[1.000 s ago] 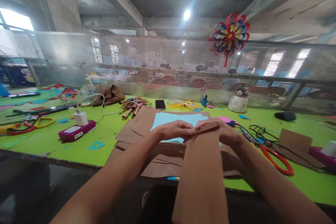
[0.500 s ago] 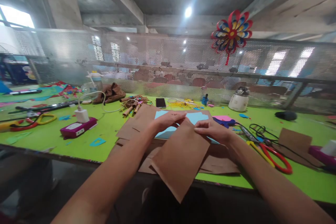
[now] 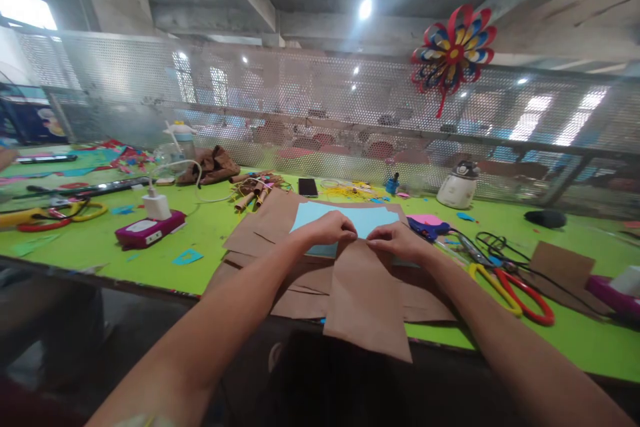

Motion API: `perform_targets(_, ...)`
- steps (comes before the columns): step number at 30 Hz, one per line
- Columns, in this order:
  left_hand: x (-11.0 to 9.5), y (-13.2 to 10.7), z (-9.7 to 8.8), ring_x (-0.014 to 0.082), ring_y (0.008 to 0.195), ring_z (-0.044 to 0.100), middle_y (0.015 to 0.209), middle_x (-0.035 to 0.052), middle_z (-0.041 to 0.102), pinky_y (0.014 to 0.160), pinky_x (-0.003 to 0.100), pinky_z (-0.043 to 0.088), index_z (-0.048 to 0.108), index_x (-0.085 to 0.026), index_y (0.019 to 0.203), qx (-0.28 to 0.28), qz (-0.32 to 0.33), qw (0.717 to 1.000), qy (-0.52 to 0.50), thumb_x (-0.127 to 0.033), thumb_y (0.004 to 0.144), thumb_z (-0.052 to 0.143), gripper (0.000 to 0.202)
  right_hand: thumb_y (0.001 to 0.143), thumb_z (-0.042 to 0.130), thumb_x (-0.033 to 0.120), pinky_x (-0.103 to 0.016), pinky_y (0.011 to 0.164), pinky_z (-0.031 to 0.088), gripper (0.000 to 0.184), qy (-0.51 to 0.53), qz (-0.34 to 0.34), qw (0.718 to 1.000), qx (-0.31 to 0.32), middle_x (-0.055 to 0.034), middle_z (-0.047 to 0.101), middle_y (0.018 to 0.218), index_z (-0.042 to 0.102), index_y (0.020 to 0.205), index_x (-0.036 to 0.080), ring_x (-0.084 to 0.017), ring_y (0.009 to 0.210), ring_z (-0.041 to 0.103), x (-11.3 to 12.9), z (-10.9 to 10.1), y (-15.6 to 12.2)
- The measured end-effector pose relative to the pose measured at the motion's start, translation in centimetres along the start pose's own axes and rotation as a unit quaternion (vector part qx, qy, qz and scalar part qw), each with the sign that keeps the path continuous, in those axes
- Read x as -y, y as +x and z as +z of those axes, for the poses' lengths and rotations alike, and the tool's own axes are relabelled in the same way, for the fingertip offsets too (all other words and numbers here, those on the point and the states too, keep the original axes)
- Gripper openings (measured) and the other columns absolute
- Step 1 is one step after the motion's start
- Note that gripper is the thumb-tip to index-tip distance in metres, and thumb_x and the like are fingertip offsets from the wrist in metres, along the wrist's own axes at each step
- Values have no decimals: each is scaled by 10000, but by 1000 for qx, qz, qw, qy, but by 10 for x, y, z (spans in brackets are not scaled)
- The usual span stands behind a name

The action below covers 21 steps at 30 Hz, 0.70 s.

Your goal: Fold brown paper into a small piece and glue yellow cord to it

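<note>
Both hands pinch the far edge of a rectangular piece of brown paper [image 3: 367, 293], which hangs toward me over the table's front edge. My left hand [image 3: 334, 228] has its fingers closed at the paper's left corner. At the right corner, my right hand [image 3: 394, 241] grips with thumb and fingers. Light-blue paper [image 3: 320, 213] lies just beyond and under the hands. Beneath it are larger brown sheets [image 3: 273, 217] with slits cut in them, partly hidden by my forearms.
Scissors with red and yellow handles [image 3: 525, 303] and a blue glue gun [image 3: 427, 228] lie to the right. A purple power strip [image 3: 150, 230] with a white charger sits left. Rolled brown tubes [image 3: 247, 200], a phone [image 3: 307, 187] and a white bottle [image 3: 459, 185] stand farther back.
The brown piece has turned from a diagonal position to nearly straight, its lower end swinging right. My hands have shifted slightly to hold its far edge.
</note>
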<state>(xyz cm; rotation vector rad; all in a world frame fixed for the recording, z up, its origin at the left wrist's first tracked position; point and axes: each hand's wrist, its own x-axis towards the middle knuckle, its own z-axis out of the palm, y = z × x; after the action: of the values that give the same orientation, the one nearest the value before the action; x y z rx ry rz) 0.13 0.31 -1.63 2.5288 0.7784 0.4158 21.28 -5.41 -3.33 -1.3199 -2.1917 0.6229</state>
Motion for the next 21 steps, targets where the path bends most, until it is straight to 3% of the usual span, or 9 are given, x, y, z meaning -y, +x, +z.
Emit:
perform_targets(6,3,1,7,119,701,532,796,36,647,620,197,368,669,-128,848,4,15,997,69,-171,729,539,182,730,572,295,-258,675,425,204,-79,-11,996,-32,-49,665,767,690,781,137,-163,715,576,-5,7,2)
perform_targets(10,-1,1,14,113,649,504,754,28,624,573,198,345,663,-139,838,18,23,995,99,-240,750,555,172,743,570,299,-250,640,410,197,-132,-18,990,-39,-50,657,747,693,776,149,-152,679,564,-5,11,3)
perform_targets(21,4,8,29,115,663,496,741,22,598,589,197,353,643,-135,791,-28,43,989,140,-240,726,591,134,774,545,281,-226,571,372,190,-201,-42,978,-25,-56,633,707,669,765,137,-135,618,522,-3,10,2)
